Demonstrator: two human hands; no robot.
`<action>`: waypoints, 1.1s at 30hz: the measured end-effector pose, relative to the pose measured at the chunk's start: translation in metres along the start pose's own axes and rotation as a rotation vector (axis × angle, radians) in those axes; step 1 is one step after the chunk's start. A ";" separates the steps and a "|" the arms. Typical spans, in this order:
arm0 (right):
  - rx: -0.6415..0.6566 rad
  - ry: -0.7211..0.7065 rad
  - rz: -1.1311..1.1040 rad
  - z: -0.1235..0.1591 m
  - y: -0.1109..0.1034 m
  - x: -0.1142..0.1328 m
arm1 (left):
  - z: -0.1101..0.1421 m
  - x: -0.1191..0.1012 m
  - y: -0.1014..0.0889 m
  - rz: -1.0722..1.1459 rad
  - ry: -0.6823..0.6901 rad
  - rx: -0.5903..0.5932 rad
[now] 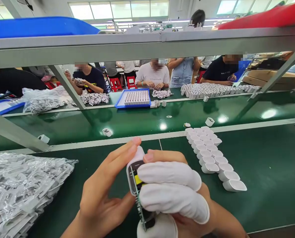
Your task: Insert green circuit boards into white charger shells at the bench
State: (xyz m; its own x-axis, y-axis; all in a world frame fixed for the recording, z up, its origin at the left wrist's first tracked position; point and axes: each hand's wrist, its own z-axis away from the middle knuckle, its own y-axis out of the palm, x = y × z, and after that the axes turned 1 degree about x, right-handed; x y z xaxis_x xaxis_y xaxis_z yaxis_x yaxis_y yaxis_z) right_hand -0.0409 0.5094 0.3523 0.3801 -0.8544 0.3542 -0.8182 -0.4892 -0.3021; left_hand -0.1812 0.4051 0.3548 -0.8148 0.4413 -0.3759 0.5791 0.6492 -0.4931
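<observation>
My left hand (pixel 107 185) is closed around a white plastic housing (pixel 130 177), its fingers along the far side and the thumb beneath. A green circuit board (pixel 140 211) with black and yellow parts sits partly in the housing's open end, tilted. My right hand (pixel 172 195), with white cloth covers on several fingers, grips the board, and its bare index finger touches the housing's top. The covered fingers hide much of the board. To the right of my hands, white housings (pixel 206 152) stand in slanting rows on the green bench.
A clear bag of white plastic parts (pixel 25 191) lies at the left. Beyond a pale rail, loose pieces (pixel 107 132) rest on the green belt (pixel 137 120). A metal shelf beam (pixel 147 49) crosses overhead. Co-workers (pixel 152 74) sit opposite, near a blue tray (pixel 120 103).
</observation>
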 end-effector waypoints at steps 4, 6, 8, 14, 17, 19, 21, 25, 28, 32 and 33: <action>-0.096 -0.150 0.028 0.001 0.003 -0.001 | 0.001 0.000 0.001 0.016 0.005 0.005; -0.038 -0.091 0.020 0.000 0.000 0.001 | 0.002 0.000 0.001 0.024 0.001 0.008; -0.020 -0.073 0.005 -0.001 -0.002 0.002 | 0.002 0.001 0.001 0.029 0.003 0.011; -0.061 -0.148 -0.036 -0.004 0.002 0.000 | 0.001 0.003 -0.004 0.038 0.010 0.038; -0.070 -0.128 -0.036 -0.005 0.004 0.000 | 0.002 0.002 -0.003 0.051 0.014 0.038; -0.062 -0.120 -0.046 -0.005 0.005 -0.001 | 0.002 0.003 -0.001 0.047 0.000 0.015; -0.038 -0.091 -0.069 -0.005 0.005 -0.002 | 0.003 0.007 0.003 0.046 -0.013 -0.023; 0.036 0.228 -0.322 -0.004 0.003 -0.006 | 0.001 0.020 0.012 0.055 -0.021 -0.083; 0.110 0.532 -0.600 -0.006 0.003 -0.009 | -0.003 0.029 0.017 0.010 0.100 -0.111; 0.080 0.668 -0.764 -0.011 0.006 -0.012 | -0.009 0.033 0.020 -0.147 0.283 -0.151; 0.061 0.679 -0.775 -0.011 0.007 -0.013 | -0.009 0.032 0.021 -0.188 0.312 -0.162</action>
State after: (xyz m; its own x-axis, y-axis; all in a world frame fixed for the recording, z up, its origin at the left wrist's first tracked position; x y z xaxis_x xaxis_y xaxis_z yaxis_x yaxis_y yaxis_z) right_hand -0.0562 0.5188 0.3559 0.4547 -0.0313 0.8901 -0.4221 -0.8876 0.1844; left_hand -0.1957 0.4389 0.3397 -0.8896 0.4562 -0.0222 0.4276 0.8149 -0.3913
